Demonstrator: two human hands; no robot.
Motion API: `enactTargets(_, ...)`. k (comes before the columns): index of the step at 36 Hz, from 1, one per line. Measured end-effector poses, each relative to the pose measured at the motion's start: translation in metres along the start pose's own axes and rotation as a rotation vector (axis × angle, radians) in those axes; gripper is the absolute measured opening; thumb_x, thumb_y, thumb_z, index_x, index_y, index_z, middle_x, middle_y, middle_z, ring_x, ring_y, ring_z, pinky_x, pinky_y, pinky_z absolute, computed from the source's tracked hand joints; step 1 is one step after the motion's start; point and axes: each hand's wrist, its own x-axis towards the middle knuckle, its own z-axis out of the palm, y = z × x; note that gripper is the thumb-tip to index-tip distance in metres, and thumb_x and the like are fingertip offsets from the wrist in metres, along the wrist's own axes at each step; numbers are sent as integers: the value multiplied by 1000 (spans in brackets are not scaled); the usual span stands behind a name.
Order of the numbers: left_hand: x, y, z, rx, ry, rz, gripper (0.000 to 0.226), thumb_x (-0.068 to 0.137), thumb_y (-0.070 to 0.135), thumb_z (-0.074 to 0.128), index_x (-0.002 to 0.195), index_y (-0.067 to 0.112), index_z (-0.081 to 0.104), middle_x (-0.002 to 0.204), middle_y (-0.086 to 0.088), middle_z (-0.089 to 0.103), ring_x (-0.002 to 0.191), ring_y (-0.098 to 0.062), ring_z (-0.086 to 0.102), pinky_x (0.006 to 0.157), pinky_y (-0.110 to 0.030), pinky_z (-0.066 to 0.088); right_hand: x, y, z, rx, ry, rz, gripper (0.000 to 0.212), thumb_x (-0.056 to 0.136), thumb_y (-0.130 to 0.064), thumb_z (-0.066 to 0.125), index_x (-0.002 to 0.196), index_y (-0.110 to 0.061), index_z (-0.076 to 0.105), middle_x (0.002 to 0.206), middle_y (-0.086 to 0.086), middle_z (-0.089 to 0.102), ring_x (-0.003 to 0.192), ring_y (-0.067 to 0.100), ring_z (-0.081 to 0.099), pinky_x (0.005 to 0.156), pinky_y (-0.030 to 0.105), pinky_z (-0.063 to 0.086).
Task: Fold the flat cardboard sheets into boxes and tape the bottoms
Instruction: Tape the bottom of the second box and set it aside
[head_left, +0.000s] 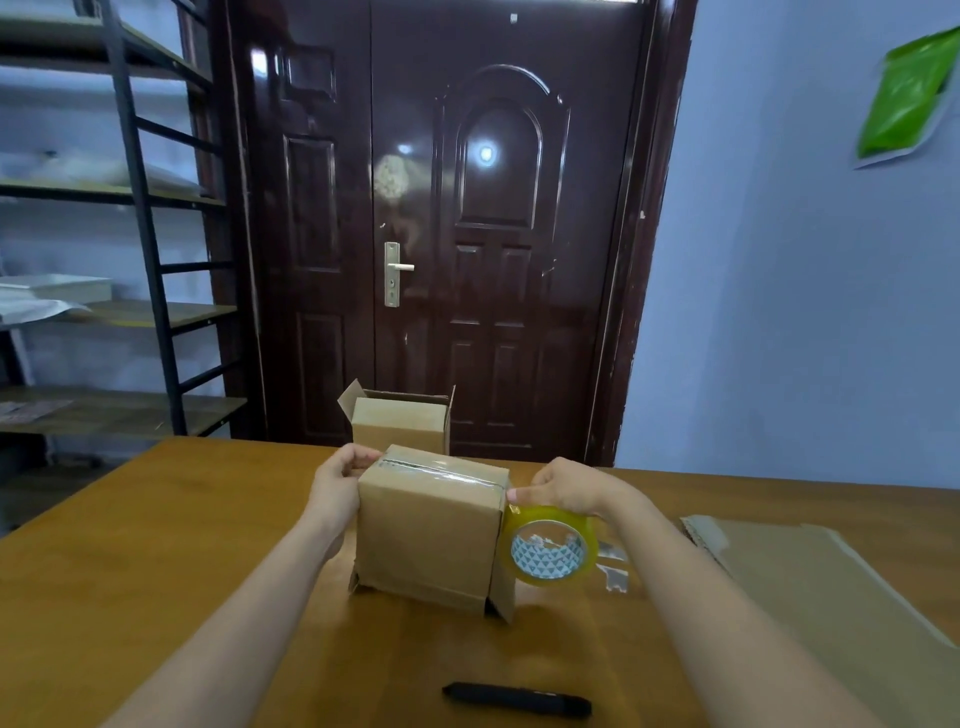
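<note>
While a strip of clear tape (441, 470) runs along its upturned bottom seam, the cardboard box (431, 530) stands at the middle of the wooden tabletop (156, 545), and I work on it from both sides. At the left, my left hand (337, 486) curls round the box's far left top corner, fingers over the edge where the tape begins, steadying it. The box looks light and empty, its walls stiff but easy to dent, so I judge the corners and folded edges to be the places to hold, not the flat panels. Its open flaps splay against the tabletop below, which may let it rock. Behind it, a second box (400, 423) stands finished and open-topped near the tabletop's far edge. Further right, my right hand (563, 486) grips the yellowish tape roll (550, 543) from above, just beside the box's right wall, with the tape drawn down over that top edge. The roll is rigid and smooth and best held by the rim; the film is thin, sticky and likely to wrinkle or cling to itself if slack. Loose scraps of tape (613, 566) lie by the roll. Nearer me, a black pen (517, 700) rests on the tabletop. At the far right, flat cardboard sheets (831, 597) wait, broad and floppy, best lifted by two edges.
</note>
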Motion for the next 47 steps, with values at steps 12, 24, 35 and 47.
enactTargets(12,-28,-15,3,-49,8,-60,27,100,24,41,86,22,63,92,4,60,89,-14,52,75,-30,44,5,8,15,-65,-38,59,44,79,-61,61,73,-18,65,80,-1,68,76,16,63,83,36,52)
enactTargets(24,-37,-33,7,273,36,68,26,99,30,44,97,10,61,92,-5,61,88,-20,54,66,-29,41,4,3,20,-149,-107,92,50,84,-60,55,108,-16,66,111,3,66,98,19,60,93,39,47)
enactTargets(35,-21,8,24,958,-287,228,61,95,-2,35,151,11,18,160,-4,11,145,-23,20,116,-34,23,-4,1,24,-115,-67,114,55,84,-59,56,109,-11,65,106,4,65,96,21,59,87,36,47)
enactTargets(47,-18,7,64,1302,-230,197,53,99,46,20,136,12,38,140,-14,43,133,-28,38,116,-48,18,-3,0,26,-96,-48,136,57,82,-60,59,111,-11,65,108,6,67,96,22,61,89,38,48)
